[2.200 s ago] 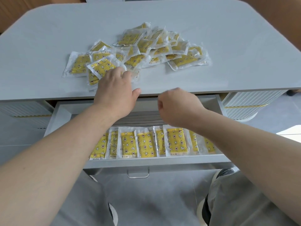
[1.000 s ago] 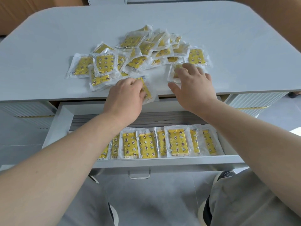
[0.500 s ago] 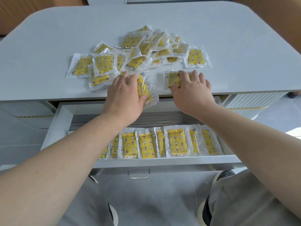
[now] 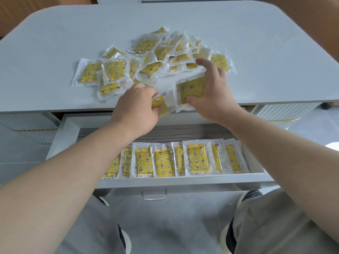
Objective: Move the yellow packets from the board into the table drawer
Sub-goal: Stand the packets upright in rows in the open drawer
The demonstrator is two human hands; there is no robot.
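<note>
A loose pile of yellow packets (image 4: 152,61) in clear wrappers lies on the grey table top (image 4: 55,33). My left hand (image 4: 136,109) is shut on one yellow packet (image 4: 162,104) at the table's front edge. My right hand (image 4: 212,94) grips another yellow packet (image 4: 191,89) between thumb and fingers, lifted off the top beside the left one. Below, the open drawer (image 4: 69,129) holds a row of several yellow packets (image 4: 165,161) along its front wall.
The drawer front has a metal handle (image 4: 154,196). White ribbed cabinet sides (image 4: 286,114) flank the drawer under the table top. My knees in grey trousers (image 4: 275,222) sit below the drawer. Wooden wall panels stand behind the table.
Both hands reached into the pile, each closed on a packet and dragged it to the front edge; the right packet is now lifted off the top.
</note>
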